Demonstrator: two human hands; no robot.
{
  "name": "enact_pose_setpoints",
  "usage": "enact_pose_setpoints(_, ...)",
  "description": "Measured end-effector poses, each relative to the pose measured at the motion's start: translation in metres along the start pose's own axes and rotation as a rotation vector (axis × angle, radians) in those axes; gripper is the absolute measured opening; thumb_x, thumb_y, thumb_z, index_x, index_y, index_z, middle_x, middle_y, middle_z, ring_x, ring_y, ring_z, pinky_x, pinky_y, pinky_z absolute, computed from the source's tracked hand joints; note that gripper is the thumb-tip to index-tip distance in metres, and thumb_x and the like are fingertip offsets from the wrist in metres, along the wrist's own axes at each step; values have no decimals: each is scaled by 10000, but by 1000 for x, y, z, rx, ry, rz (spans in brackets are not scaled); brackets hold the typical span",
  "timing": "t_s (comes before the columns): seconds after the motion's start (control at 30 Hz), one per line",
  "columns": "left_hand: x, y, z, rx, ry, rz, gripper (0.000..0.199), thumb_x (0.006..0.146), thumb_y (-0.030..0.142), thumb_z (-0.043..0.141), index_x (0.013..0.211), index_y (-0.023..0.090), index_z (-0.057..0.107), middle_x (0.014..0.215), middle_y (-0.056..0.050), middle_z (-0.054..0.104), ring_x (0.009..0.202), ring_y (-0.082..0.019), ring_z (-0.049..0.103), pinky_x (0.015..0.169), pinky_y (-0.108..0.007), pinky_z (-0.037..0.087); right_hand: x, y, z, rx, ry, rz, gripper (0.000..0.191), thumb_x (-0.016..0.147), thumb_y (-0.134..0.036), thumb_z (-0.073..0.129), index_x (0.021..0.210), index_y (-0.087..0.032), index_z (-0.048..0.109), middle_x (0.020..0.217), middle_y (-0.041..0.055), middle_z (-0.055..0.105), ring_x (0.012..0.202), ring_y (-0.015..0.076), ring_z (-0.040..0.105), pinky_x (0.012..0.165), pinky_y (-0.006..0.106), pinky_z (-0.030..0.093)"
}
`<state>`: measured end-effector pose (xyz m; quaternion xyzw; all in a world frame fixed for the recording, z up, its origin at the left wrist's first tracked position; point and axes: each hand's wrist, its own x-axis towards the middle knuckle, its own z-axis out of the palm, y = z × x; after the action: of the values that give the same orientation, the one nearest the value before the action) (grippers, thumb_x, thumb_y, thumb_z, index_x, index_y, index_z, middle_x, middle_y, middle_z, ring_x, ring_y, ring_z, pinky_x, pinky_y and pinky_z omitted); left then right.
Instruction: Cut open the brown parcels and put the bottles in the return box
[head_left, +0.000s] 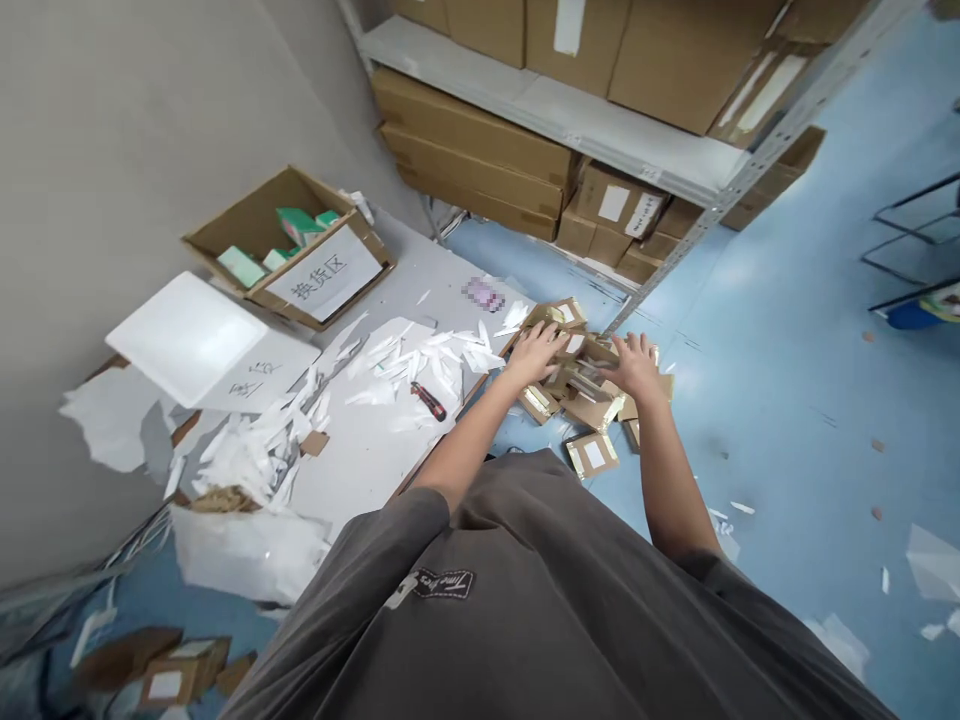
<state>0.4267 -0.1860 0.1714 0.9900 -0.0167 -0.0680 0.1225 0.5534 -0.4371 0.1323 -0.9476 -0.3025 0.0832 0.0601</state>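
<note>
Ahead of me, both arms reach out over a pile of small brown cardboard boxes beyond the table's edge. My left hand (537, 352) is open, fingers spread, over the left side of the pile. My right hand (636, 368) is open too, with fingers stretched out at the right side. Between the hands lies a cardboard box (592, 388), partly blurred; whether either palm touches it I cannot tell. A taped box with a white label (592, 455) rests on the blue floor nearer me. A red and black utility knife (428, 401) lies on the table, left of my left forearm.
White paper strips (420, 360) litter the grey table (337, 470). A labelled carton (322, 275) holding green-and-white boxes stands at its back left. A metal shelf (555, 105) with large cartons rises beyond the pile. A dark metal frame (915, 240) stands at far right.
</note>
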Motion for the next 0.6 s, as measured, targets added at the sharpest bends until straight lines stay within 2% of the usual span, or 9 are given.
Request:
enact_pose_setpoints(0.07, -28, -17, 3, -14, -3, -119, 818, 961, 290, 762, 1709, 286, 431, 1807, -131, 341, 1682, -392, 268, 1312, -559, 372, 11, -25, 0, 16, 14, -92, 978, 875, -610, 788, 1697, -238, 413, 1699, 243, 417, 1595, 542, 306, 1197, 743, 365)
enact_pose_setpoints(0.13, -62, -35, 1, -32, 21, -241, 849, 953, 307, 779, 1719, 293, 414, 1811, -128, 333, 1686, -395, 258, 1320, -558, 361, 28, -64, -3, 32, 20, -220, 931, 899, -556, 774, 1695, -236, 413, 1709, 237, 407, 1602, 523, 307, 1210, 730, 362)
enact_pose_setpoints(0.23, -126, -59, -5, -52, 117, -440, 874, 948, 359, 801, 1724, 295, 404, 1808, -137, 338, 1689, -401, 248, 1324, -568, 344, 51, -139, -7, 58, 40, -445, 873, 916, -497, 751, 1682, -226, 431, 1706, 233, 412, 1604, 497, 319, 1228, 706, 359)
enact_pose_setpoints(0.33, -206, -71, -7, -63, 218, -668, 861, 949, 365, 803, 1716, 283, 419, 1799, -150, 353, 1683, -409, 260, 1318, -577, 348, 55, -223, -4, 100, 48, -700, 820, 918, -459, 727, 1658, -223, 462, 1683, 226, 442, 1591, 470, 351, 1233, 680, 377)
enact_pose_setpoints(0.4, -265, -69, 0, -84, 285, -822, 846, 952, 346, 798, 1709, 274, 429, 1795, -155, 361, 1678, -405, 275, 1310, -565, 362, 43, -279, 3, 122, 27, -885, 809, 920, -450, 710, 1655, -219, 462, 1671, 227, 450, 1575, 455, 379, 1230, 668, 395)
enact_pose_setpoints(0.47, -328, -61, 16, -117, 363, -975, 844, 953, 339, 799, 1708, 274, 427, 1790, -157, 367, 1674, -395, 289, 1306, -547, 370, 20, -336, 12, 126, -5, -1068, 818, 931, -451, 689, 1669, -207, 437, 1668, 237, 441, 1561, 451, 395, 1229, 676, 398)
enact_pose_setpoints(0.53, -393, -46, 40, -164, 434, -1137, 857, 948, 331, 807, 1711, 279, 420, 1787, -156, 372, 1673, -386, 296, 1308, -536, 368, -16, -395, 23, 99, -46, -1238, 842, 942, -453, 675, 1693, -192, 399, 1679, 255, 414, 1563, 463, 384, 1227, 700, 391)
enact_pose_setpoints(0.6, -461, -22, 72, -230, 486, -1315, 855, 947, 324, 803, 1711, 274, 422, 1785, -161, 374, 1675, -386, 290, 1315, -541, 358, -66, -455, 38, 43, -100, -1401, 870, 947, -453, 672, 1716, -186, 365, 1704, 264, 371, 1579, 480, 350, 1228, 724, 378)
